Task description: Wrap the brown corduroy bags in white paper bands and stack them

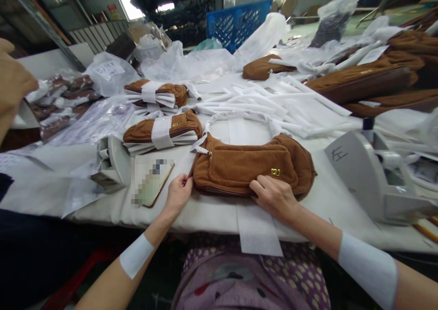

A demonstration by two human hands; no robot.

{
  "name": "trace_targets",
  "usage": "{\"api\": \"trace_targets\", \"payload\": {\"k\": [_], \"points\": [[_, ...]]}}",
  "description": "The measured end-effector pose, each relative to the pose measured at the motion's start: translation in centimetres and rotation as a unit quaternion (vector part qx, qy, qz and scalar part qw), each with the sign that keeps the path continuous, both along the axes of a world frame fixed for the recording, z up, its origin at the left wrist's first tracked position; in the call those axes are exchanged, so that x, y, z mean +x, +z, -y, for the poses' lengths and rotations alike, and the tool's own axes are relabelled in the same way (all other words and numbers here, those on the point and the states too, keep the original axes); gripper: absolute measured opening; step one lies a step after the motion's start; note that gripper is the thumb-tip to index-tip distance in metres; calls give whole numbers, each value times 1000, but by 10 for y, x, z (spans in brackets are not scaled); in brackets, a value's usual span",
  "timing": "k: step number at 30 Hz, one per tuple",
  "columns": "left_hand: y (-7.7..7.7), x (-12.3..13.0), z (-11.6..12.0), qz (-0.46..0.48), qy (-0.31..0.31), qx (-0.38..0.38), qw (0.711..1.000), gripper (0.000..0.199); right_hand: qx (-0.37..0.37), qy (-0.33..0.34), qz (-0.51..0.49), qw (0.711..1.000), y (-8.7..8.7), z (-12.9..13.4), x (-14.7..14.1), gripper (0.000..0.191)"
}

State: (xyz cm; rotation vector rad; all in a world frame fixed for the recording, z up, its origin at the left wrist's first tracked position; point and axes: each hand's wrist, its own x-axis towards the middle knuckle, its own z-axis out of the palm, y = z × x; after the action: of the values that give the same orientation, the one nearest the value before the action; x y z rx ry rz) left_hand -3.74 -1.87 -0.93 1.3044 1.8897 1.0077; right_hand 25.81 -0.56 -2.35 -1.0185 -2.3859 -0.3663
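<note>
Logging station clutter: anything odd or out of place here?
No spill or damage stands out. Slightly odd: the white strip under the brown bag hangs past the table's front edge; long white pieces lie jumbled behind it; a phone lies in the work area, near the left hand.

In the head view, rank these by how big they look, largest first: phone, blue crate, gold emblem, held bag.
1. Held bag
2. Blue crate, partly covered and farther back, so true size is unsure
3. Phone
4. Gold emblem
</note>
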Motion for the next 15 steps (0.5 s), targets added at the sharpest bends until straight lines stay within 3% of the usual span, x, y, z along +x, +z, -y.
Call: {"api": "trace_targets", "payload": {"k": [4,6,7,9,11,12,13,15], "points": [[11,3,14,-114,16,79,990,13,6,2,-10,1000,0,0,-1,15],[22,13,22,-197,-6,178,964,7,3,1,-14,1000,-1,1,-2,15],[28,20,25,-261,-56,241,933,10,2,2,-14,1000,-2,1,-2,14],[36,36,25,-402,-220,340,821,21,0,5,-13,1000,-3,2,-4,13],[37,51,19,-501,-367,359,697,28,-1,3,-15,1000,-3,2,-3,14],[36,56,14,-529,-407,354,655,30,-3,5,-15,1000,-3,3,-1,14],[32,60,8,-544,-427,350,631,30,-4,13,-13,1000,-1,3,2,15],[23,62,-1,-548,-438,355,618,32,-6,55,7,998,4,3,15,14]]}}
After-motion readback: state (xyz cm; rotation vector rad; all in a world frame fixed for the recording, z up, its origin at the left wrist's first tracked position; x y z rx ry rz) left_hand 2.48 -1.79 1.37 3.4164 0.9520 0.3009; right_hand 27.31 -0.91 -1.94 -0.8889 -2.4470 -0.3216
